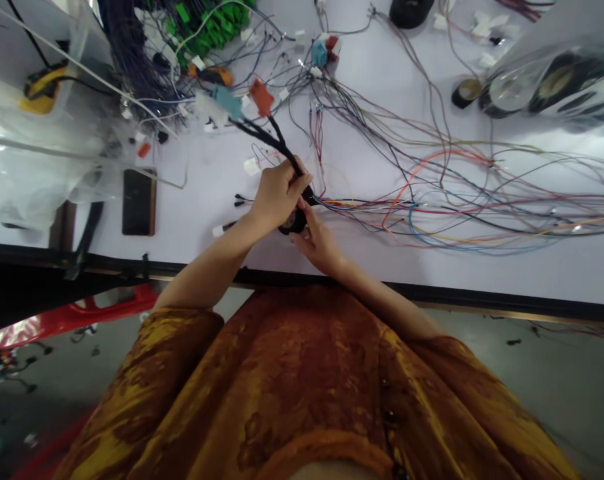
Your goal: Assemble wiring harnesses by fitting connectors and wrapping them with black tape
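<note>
My left hand [277, 190] is closed around the black-wrapped stem of a wire harness [269, 138]. At its upper left the harness splits into branches that end in a teal connector [227, 101], an orange connector [261, 97] and a whitish connector [212, 110]. My right hand [322, 243] grips a roll of black tape [293, 222] just below the stem, its fingers close to the wrapped end. From that end loose coloured wires [362, 203] run off to the right across the table. My hands partly hide the roll.
A phone [139, 202] lies at the left, near plastic bags [22, 160]. Bundled dark wires [137, 60] and green connectors [207, 30] are piled at the upper left. Wrapped tape rolls [557, 83] lie at the upper right. The table's dark edge [482, 299] runs before my body.
</note>
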`<state>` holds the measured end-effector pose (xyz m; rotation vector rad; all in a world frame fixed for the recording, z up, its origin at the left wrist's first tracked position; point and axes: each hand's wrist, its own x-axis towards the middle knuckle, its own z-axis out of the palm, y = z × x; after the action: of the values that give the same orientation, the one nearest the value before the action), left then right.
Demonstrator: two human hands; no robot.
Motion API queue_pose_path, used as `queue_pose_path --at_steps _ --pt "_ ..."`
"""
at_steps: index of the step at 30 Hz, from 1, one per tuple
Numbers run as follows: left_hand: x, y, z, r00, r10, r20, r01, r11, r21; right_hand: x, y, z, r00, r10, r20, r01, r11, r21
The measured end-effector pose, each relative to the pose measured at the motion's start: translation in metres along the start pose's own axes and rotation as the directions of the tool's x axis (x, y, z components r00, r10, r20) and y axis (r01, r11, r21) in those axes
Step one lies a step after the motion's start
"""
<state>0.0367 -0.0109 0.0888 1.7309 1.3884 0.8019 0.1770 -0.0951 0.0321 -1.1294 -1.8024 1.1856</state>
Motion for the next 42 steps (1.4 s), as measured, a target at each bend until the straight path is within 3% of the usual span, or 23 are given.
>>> queue_pose_path --at_steps 2,4,6,7,10,14,17,19,23,26,28,31,33,35,39,42 --pt "-0.005 0.007 -0.001 1.000 -0.009 0.005 0.009 1.000 -0.008 0.002 0.000 -0.015 0.999 0.015 -0.041 -0.015 1.000 0.009" --pt "-0.012 0.010 -0.001 1.000 0.021 0.019 -0.022 0.999 0.043 0.007 -0.001 -0.037 0.984 0.044 -0.172 -0.041 0.999 0.022" --pt "-0.018 0.013 0.001 0.989 0.123 0.078 -0.138 0.964 0.227 0.019 0.000 -0.058 0.954 0.121 -0.276 -0.102 0.991 0.082" --pt "-0.022 0.014 0.002 0.974 0.175 0.142 -0.214 0.913 0.347 0.029 0.002 -0.067 0.951 0.172 -0.258 -0.146 0.982 0.117" --pt "-0.033 0.023 0.010 0.915 0.208 0.346 -0.383 0.717 0.583 0.069 0.007 -0.083 0.963 0.261 0.072 -0.265 0.962 0.067" --pt "-0.046 0.035 0.022 0.846 0.234 0.479 -0.525 0.518 0.675 0.121 0.013 -0.080 0.878 0.171 0.446 -0.155 0.985 -0.073" --pt "-0.052 0.036 0.026 0.802 0.318 0.505 -0.597 0.431 0.677 0.137 0.012 -0.073 0.818 0.107 0.565 -0.101 0.994 -0.042" --pt "-0.056 0.032 0.025 0.794 0.363 0.488 -0.607 0.421 0.674 0.135 0.010 -0.072 0.821 0.127 0.556 -0.140 0.990 -0.020" --pt "-0.059 0.020 0.023 0.791 0.432 0.432 -0.608 0.481 0.632 0.119 -0.001 -0.078 0.839 0.286 0.464 -0.332 0.943 0.020" --pt "-0.061 0.010 0.025 0.796 0.452 0.402 -0.604 0.555 0.573 0.112 -0.010 -0.084 0.822 0.368 0.434 -0.441 0.894 0.076" --pt "-0.062 0.003 0.026 0.809 0.469 0.355 -0.587 0.614 0.527 0.111 -0.012 -0.088 0.827 0.358 0.433 -0.440 0.892 0.105" --pt "-0.062 -0.009 0.025 0.866 0.479 0.143 -0.495 0.781 0.382 0.105 -0.008 -0.097 0.905 0.322 0.280 -0.377 0.910 0.171" --pt "-0.057 -0.018 0.022 0.911 0.411 -0.033 -0.387 0.880 0.276 0.093 0.000 -0.104 0.943 0.313 0.115 -0.330 0.928 0.174" --pt "-0.049 -0.027 0.019 0.946 0.297 -0.127 -0.270 0.943 0.195 0.074 0.007 -0.108 0.966 0.256 -0.018 -0.252 0.960 0.121" --pt "-0.025 -0.036 0.015 0.995 -0.001 -0.100 -0.002 1.000 -0.027 0.026 0.013 -0.097 0.984 0.023 -0.178 -0.028 0.999 -0.024" --pt "-0.009 -0.027 0.013 0.998 -0.061 -0.028 0.058 0.996 -0.073 0.000 0.010 -0.068 0.979 0.005 -0.204 -0.015 0.999 -0.049"
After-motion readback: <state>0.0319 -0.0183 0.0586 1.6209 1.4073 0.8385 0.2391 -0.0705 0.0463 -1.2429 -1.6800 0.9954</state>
